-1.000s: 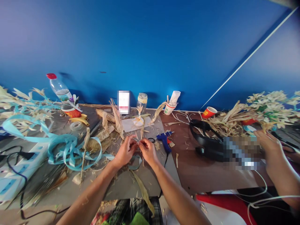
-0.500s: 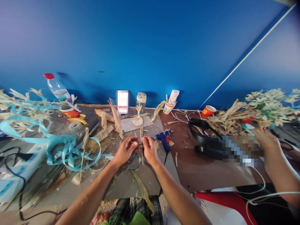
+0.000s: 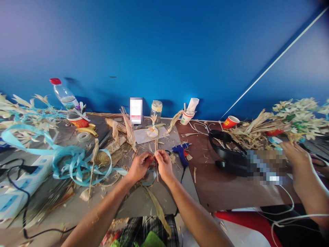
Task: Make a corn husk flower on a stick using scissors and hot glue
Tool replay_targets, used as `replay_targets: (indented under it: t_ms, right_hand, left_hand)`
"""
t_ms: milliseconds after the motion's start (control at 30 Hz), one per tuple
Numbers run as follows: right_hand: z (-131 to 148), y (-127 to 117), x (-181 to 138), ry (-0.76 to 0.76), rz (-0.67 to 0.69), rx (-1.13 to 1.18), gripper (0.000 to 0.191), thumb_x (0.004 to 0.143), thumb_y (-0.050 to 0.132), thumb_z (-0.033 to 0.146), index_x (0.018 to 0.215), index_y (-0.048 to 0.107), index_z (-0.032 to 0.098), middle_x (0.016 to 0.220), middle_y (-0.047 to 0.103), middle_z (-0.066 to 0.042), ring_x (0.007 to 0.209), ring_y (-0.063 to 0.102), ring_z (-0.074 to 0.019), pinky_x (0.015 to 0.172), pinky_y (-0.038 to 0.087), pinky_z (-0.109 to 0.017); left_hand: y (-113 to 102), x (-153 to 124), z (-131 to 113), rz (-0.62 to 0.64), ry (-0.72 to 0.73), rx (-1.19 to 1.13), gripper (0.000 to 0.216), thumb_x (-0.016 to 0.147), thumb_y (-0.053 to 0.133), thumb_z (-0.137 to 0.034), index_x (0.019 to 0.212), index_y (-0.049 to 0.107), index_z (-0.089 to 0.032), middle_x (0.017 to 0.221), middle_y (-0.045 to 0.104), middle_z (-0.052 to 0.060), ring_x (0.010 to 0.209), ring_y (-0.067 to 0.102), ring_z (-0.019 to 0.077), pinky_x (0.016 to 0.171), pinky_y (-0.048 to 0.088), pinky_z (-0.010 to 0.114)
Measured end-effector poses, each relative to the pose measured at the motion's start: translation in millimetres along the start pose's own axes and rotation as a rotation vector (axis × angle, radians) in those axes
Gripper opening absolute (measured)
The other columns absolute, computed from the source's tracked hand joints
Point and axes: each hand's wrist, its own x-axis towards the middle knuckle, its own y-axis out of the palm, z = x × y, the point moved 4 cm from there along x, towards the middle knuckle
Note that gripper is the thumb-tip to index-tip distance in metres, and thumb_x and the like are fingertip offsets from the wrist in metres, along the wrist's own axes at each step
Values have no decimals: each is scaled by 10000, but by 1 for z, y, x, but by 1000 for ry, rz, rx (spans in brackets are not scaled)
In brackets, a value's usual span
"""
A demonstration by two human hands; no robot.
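A cream corn-husk flower (image 3: 152, 130) stands upright on a thin stem in front of me. My right hand (image 3: 164, 165) pinches that stem below the petals, between thumb and fingers. Close beside it, my left hand (image 3: 140, 166) has its fingertips drawn together at the stem; what lies in them is too small to make out. Under the hands a pale strip (image 3: 151, 180) curls on the table. A long dry husk leaf (image 3: 159, 209) hangs over the front edge.
Blue ribbon (image 3: 74, 164) and a power strip (image 3: 28, 185) lie left. Right are a blue glue gun (image 3: 182, 152), a black headset-like object (image 3: 226, 161) and a co-worker's hand (image 3: 295, 154). Corn husks (image 3: 128, 130), a jar (image 3: 156, 109) and a paper cup (image 3: 187, 116) stand behind.
My left hand's fingers have turned and closed in toward the stem. My right hand keeps its pinch on it. The whole view has shifted slightly.
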Motion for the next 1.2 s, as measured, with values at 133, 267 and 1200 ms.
replay_targets:
  t_ms: [133,267,1200]
  right_hand:
    - [-4,-6,2,33,-15,114,316,802,516,470,792,617,171,582,491,20,536,415,-107,516,342,-230]
    - [5,-4,2,39,105,115,291,754,599,396,967,657,206,784,621,-21,682,523,-138,632,424,-250]
    - [10,4,0,164,215,211,235,652,669,342,821,612,188,705,598,1,599,520,-115,557,435,-228]
  left_hand:
    - [-1,-1,2,-19,-20,-22,281,849,415,-351,665,504,-157,557,437,-33,529,393,93,513,340,203]
    - [-3,-1,-3,-12,4,25,304,857,407,-347,630,484,-160,544,425,-33,521,373,93,504,317,206]
    - [-7,-2,-11,65,19,-75,395,869,374,-463,594,405,-180,532,421,-28,506,368,95,501,302,228]
